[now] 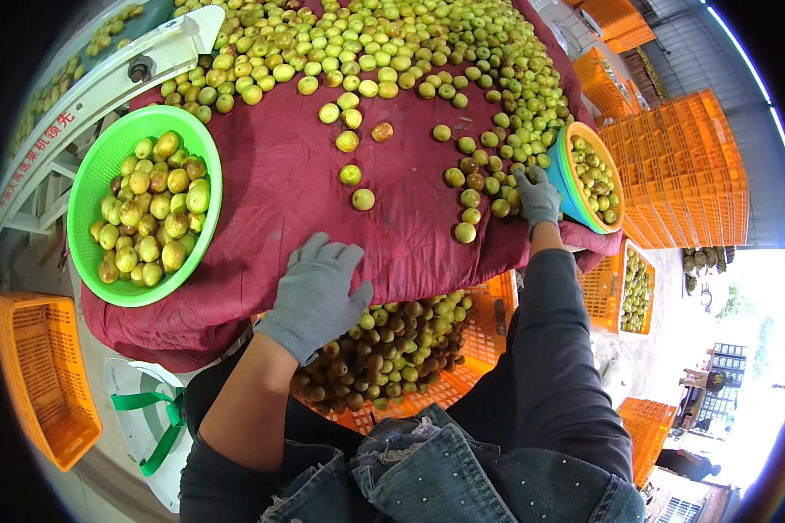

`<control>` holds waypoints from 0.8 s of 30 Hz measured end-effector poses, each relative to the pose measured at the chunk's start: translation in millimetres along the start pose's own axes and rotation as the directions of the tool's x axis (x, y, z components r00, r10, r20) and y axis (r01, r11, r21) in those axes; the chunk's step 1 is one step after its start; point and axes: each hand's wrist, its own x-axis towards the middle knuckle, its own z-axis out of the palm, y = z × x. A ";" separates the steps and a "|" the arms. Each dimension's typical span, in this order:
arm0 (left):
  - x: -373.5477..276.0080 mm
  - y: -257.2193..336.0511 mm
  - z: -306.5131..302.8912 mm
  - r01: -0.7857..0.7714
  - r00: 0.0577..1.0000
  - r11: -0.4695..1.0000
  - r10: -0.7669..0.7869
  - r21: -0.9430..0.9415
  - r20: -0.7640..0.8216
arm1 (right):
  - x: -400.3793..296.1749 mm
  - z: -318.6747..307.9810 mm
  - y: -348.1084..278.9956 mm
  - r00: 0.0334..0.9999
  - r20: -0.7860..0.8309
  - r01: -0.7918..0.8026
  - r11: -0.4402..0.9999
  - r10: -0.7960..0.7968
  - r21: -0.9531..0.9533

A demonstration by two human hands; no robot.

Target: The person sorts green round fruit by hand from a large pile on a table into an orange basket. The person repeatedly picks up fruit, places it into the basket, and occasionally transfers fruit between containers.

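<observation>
Round green fruits with brown patches, which look like jujubes, lie heaped across a dark red cloth on the table. My left hand, in a grey glove, is over the cloth's front edge, fingers apart and holding nothing. My right hand, gloved alike, reaches to loose fruits beside a stack of blue, green and orange baskets. Its fingertips point into the fruits; whether it grips one is hidden. The top basket holds fruits and leans outward. On the left, a bright green plastic basket contains mostly browner fruits.
Below the table edge, an orange crate full of fruits sits between my legs. Another orange crate stands at lower left. White machine framing borders the left side. Tall stacked orange crates rise on the right. People are in the background.
</observation>
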 end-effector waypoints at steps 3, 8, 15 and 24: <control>3.8 -7.7 1.5 0.134 0.991 0.991 -0.133 -0.028 0.032 | -2.0 -0.2 -24.0 0.983 0.183 0.018 0.999 -0.009 -0.050; 14.7 -6.4 0.8 0.086 0.994 0.994 -0.081 -0.063 0.072 | -48.9 12.4 -29.3 0.967 0.115 0.212 0.968 -0.228 0.135; 17.3 -11.4 9.9 0.028 0.999 0.999 -0.028 -0.022 0.031 | -144.4 -11.6 -49.6 0.832 0.347 0.345 0.894 -0.432 0.285; 9.6 -17.4 5.6 -0.017 0.999 0.998 0.020 -0.060 0.050 | -140.4 2.5 -231.3 0.683 0.187 0.635 0.701 -0.706 0.325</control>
